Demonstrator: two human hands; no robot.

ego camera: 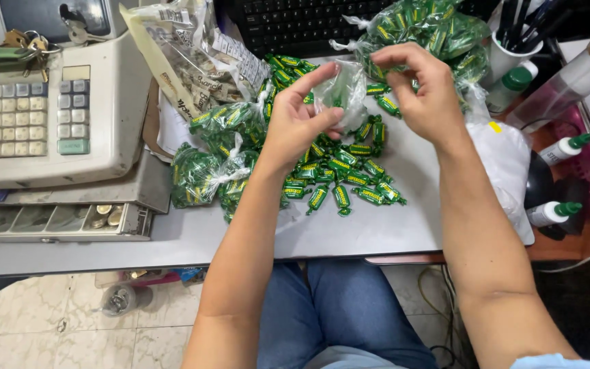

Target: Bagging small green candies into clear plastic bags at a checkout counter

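Since my left hand (pixel 295 123) and right hand (pixel 425 89) both pinch the small clear bag (pixel 341 89) open, I reckon it'll tear or slip onto the loose green candies (pixel 339 174).

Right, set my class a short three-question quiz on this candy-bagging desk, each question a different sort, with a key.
1. True or false: the left hand and right hand both hold the small clear bag.
2. Which lies directly below the hands? A) keys B) loose green candies C) white bottles
3. Fill in: the cash register has its ____ drawer open.

Key: 1 true; 2 B; 3 coin
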